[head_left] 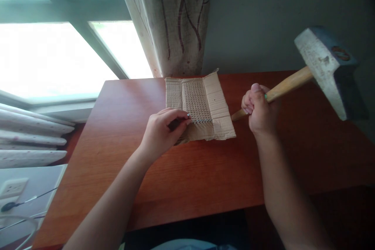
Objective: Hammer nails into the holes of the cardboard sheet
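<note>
A flattened piece of cardboard (215, 103) lies on the reddish wooden table (181, 172), with a dense grid of small holes or nail heads in its middle. My left hand (164, 133) rests on the cardboard's near left corner, fingers pinched on a small nail (190, 116) at the end of a row of nails along the grid's near edge. My right hand (259, 111) is wrapped round the wooden handle of a hammer (325, 68), whose heavy grey head is raised to the right, well above the table.
A patterned curtain (172, 19) hangs behind the table beside a bright window (52, 54). At the lower left are a wall socket (13, 187) with cables and folded pale panels (29, 140).
</note>
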